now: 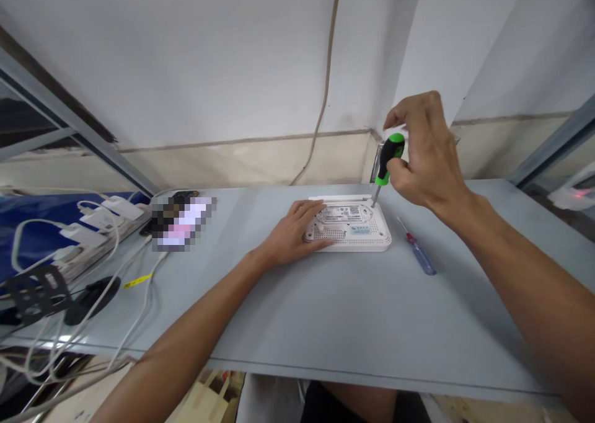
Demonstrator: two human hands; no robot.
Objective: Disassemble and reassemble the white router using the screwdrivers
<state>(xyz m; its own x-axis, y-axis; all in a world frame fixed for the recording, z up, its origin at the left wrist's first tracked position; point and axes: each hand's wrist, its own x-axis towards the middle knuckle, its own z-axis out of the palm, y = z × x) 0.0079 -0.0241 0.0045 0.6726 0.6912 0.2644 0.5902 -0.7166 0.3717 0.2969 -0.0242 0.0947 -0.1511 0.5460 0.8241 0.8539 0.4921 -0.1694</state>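
A white router-like box (367, 244) lies flat on the grey table, its vented, labelled underside facing up. My left hand (297, 231) grips its left end, thumb along the near side and fingers over the far side. A green and black screwdriver (389, 156) stands nearly upright, slightly tilted, its tip at the box's far right corner. Around its handle is my right hand (425, 156), with the thumb against the grip and the other fingers curled near the top. Whether the tip sits in a screw is too small to tell.
A second screwdriver (422, 257), with a clear blue handle, lies right of the box. To the left are a blurred-out phone (183, 224), a power strip with white chargers (86, 227), loose white cables (147, 296) and a black stand (39, 293). A wall (232, 69) rises behind the table.
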